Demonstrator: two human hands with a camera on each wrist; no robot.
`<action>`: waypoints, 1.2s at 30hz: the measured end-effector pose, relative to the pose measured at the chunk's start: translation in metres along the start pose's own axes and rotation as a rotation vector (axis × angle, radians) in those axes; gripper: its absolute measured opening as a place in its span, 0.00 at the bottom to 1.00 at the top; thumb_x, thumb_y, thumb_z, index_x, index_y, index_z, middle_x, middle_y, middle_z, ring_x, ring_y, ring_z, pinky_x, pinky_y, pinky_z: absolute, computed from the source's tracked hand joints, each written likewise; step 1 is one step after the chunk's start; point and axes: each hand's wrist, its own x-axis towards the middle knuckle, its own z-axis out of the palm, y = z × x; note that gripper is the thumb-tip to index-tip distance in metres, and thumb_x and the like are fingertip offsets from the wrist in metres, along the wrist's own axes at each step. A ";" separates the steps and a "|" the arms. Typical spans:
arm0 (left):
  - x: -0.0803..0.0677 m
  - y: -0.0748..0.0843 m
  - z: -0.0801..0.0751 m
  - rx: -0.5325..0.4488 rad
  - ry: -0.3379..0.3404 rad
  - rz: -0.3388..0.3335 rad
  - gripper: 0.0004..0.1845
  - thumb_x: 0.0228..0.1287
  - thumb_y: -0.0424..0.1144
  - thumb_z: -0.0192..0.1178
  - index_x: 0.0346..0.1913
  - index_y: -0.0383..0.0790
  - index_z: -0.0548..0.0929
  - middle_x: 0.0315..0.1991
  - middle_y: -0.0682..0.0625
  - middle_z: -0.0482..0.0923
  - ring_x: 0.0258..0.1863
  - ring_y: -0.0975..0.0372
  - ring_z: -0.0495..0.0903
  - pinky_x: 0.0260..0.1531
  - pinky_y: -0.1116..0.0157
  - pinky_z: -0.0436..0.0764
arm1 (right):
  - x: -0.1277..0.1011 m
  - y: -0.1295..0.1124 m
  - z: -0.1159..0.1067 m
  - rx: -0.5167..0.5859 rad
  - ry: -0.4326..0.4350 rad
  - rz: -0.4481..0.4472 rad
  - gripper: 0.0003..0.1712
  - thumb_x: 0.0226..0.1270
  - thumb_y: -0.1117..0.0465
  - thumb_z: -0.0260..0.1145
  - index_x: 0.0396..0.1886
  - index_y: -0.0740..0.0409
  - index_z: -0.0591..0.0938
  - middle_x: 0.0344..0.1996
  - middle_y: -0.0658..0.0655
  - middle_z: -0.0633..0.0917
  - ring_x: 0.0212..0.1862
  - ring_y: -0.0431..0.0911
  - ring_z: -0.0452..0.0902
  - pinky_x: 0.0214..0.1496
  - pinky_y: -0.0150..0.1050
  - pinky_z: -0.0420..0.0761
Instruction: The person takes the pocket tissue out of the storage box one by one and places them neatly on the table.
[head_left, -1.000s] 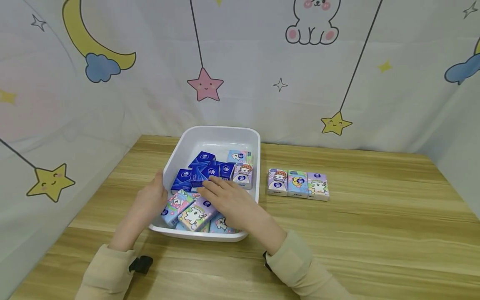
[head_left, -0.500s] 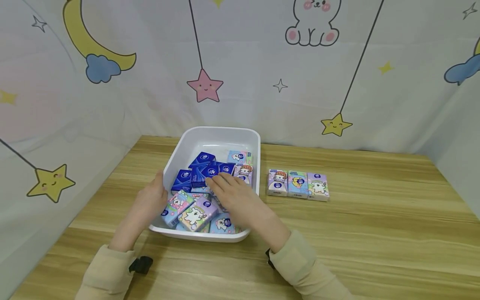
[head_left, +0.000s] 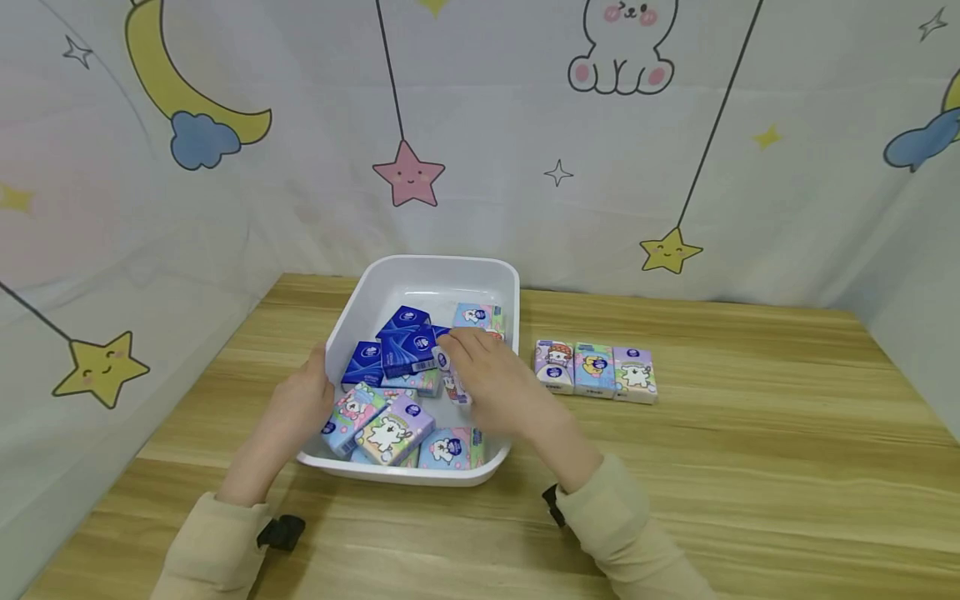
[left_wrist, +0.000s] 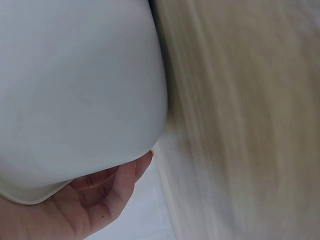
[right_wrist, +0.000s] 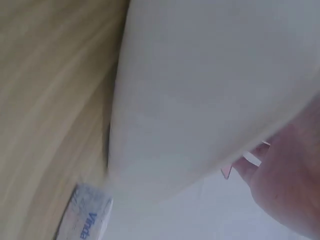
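Left hand (head_left: 296, 408): rested against the outer left wall of the white tray (head_left: 438, 268), thumb up on the rim, fingers bent round the edge; the left wrist view showed fingers under the flange. It held the tray and nothing else.
Tray: stood toward the rear left part of the worktop (head_left: 750, 467), clear of every edge.
Blue packs (head_left: 397, 348): a loose overlapping pile in the tray's left middle, some tilted.
Pastel packs in tray (head_left: 390, 429): several lay along the near wall, one more at the far right corner (head_left: 474, 315).
Held pack (head_left: 447, 377): a pastel cartoon pack, pinched on edge between thumb and fingers, lifted just above the tray's middle, mostly covered by the hand.
Right hand (head_left: 491, 379): fingers curled round that pack, over the tray's right half.
Row on worktop (head_left: 596, 369): three pastel packs lay side by side, touching, just right of the tray.
Risk 1: the grip looked shallow, on a slick wrapper; the pack could slip and fall back among the others.
Risk 2: the hand or pack could clip the right wall on the way out and shift the tray if the left hand's hold were loose.
Risk 3: a careless set-down could knock the row askew.
Right wrist view: mostly tray wall, blurred; grip detail could not be told there.
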 end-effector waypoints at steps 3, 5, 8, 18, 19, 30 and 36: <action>0.000 0.000 0.000 -0.002 -0.001 0.002 0.29 0.68 0.29 0.40 0.67 0.16 0.52 0.56 0.19 0.69 0.50 0.29 0.75 0.47 0.36 0.78 | -0.002 0.009 -0.005 0.051 0.038 0.006 0.49 0.45 0.66 0.71 0.70 0.58 0.62 0.68 0.56 0.68 0.71 0.50 0.61 0.78 0.43 0.60; -0.001 0.000 0.000 -0.003 -0.003 0.004 0.29 0.68 0.29 0.40 0.68 0.16 0.52 0.56 0.19 0.69 0.51 0.29 0.75 0.46 0.36 0.79 | -0.003 0.014 -0.008 0.082 0.050 0.013 0.48 0.43 0.68 0.70 0.69 0.58 0.63 0.67 0.56 0.69 0.71 0.50 0.61 0.77 0.44 0.61; -0.001 0.000 -0.001 -0.008 -0.017 -0.004 0.29 0.68 0.29 0.40 0.68 0.16 0.51 0.57 0.19 0.68 0.52 0.29 0.74 0.46 0.36 0.79 | -0.006 0.021 -0.011 0.116 0.052 0.025 0.46 0.45 0.71 0.66 0.69 0.57 0.63 0.67 0.56 0.69 0.71 0.50 0.61 0.77 0.46 0.61; -0.001 0.001 0.000 -0.010 -0.021 -0.006 0.29 0.68 0.30 0.39 0.68 0.16 0.51 0.57 0.19 0.68 0.52 0.29 0.74 0.46 0.36 0.79 | -0.012 0.042 -0.016 0.215 0.074 0.077 0.49 0.43 0.68 0.71 0.69 0.59 0.63 0.66 0.58 0.69 0.70 0.52 0.63 0.78 0.45 0.61; -0.001 0.001 0.000 -0.010 -0.023 -0.007 0.29 0.69 0.30 0.39 0.68 0.16 0.51 0.57 0.19 0.68 0.52 0.29 0.74 0.46 0.36 0.79 | -0.013 0.044 -0.017 0.225 0.079 0.082 0.49 0.43 0.67 0.72 0.69 0.60 0.63 0.65 0.58 0.69 0.69 0.52 0.63 0.77 0.45 0.61; 0.000 0.001 0.000 -0.014 -0.007 0.008 0.29 0.68 0.30 0.40 0.68 0.16 0.51 0.57 0.19 0.68 0.52 0.29 0.74 0.46 0.36 0.79 | -0.025 0.065 -0.027 0.391 0.076 0.147 0.52 0.44 0.62 0.76 0.70 0.62 0.62 0.65 0.60 0.71 0.68 0.53 0.65 0.76 0.47 0.64; 0.000 0.000 0.000 -0.015 -0.008 0.007 0.29 0.68 0.30 0.40 0.68 0.16 0.51 0.57 0.19 0.67 0.52 0.28 0.73 0.46 0.36 0.79 | -0.032 0.075 -0.027 0.389 0.080 0.183 0.49 0.42 0.62 0.76 0.67 0.63 0.65 0.61 0.59 0.73 0.64 0.53 0.67 0.72 0.49 0.68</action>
